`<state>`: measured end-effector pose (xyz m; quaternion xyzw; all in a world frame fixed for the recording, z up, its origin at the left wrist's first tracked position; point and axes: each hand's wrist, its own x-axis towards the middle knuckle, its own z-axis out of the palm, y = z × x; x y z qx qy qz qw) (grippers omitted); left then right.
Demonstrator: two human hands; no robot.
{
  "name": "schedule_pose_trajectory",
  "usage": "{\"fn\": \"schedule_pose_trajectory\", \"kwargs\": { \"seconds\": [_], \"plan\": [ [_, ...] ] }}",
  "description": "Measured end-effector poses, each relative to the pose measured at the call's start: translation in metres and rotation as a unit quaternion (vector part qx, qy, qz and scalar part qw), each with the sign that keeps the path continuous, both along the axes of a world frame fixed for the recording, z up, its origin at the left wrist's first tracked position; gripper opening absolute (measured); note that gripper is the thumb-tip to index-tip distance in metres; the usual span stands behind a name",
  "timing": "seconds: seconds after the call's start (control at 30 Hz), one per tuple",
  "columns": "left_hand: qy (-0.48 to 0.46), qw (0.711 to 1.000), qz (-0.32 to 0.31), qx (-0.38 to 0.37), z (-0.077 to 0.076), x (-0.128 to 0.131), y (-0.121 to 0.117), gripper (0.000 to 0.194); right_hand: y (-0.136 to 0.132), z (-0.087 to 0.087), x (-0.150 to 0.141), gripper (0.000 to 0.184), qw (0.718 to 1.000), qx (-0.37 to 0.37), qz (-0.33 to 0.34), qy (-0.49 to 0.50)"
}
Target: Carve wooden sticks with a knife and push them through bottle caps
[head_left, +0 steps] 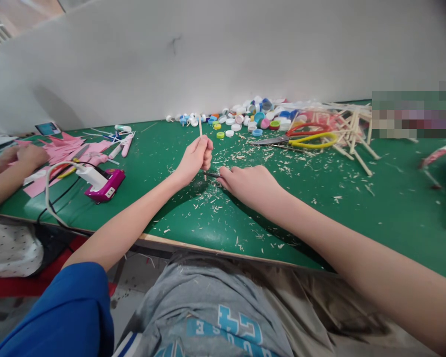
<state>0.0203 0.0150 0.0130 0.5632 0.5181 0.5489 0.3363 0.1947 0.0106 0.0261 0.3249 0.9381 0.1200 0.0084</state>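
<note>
My left hand (pixel 196 156) is closed around a thin wooden stick (pixel 200 126), which stands nearly upright with its top above my fist and its lower tip below. My right hand (pixel 250 186) is closed on a small knife (pixel 212 174); its handle is hidden in my fingers. The dark blade points left and meets the stick's lower end just under my left fist. Pale wood shavings (pixel 240 243) lie scattered over the green table (pixel 186 235) around both hands.
Colourful bottle caps (pixel 259 118) line the wall, beside yellow-handled scissors (pixel 314 140) and a pile of wooden sticks (pixel 357 134). A magenta power adapter (pixel 106 187) with cables sits left. Beyond it are pink paper pieces (pixel 59 146) and another person's hand (pixel 33 156).
</note>
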Motion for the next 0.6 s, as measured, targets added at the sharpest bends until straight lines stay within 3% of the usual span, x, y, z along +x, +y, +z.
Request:
{"fn": "schedule_pose_trajectory", "kwargs": {
  "seconds": [0.3,0.6],
  "plan": [
    [-0.069,0.998,-0.001,-0.008,-0.002,0.0,0.004,0.044,0.003,-0.005,-0.02,0.042,1.0,-0.016,0.015,0.018],
    [-0.015,1.0,-0.017,-0.011,0.002,0.006,0.0,0.04,-0.002,0.011,-0.008,0.039,0.998,-0.05,-0.024,-0.008]
  ]
}}
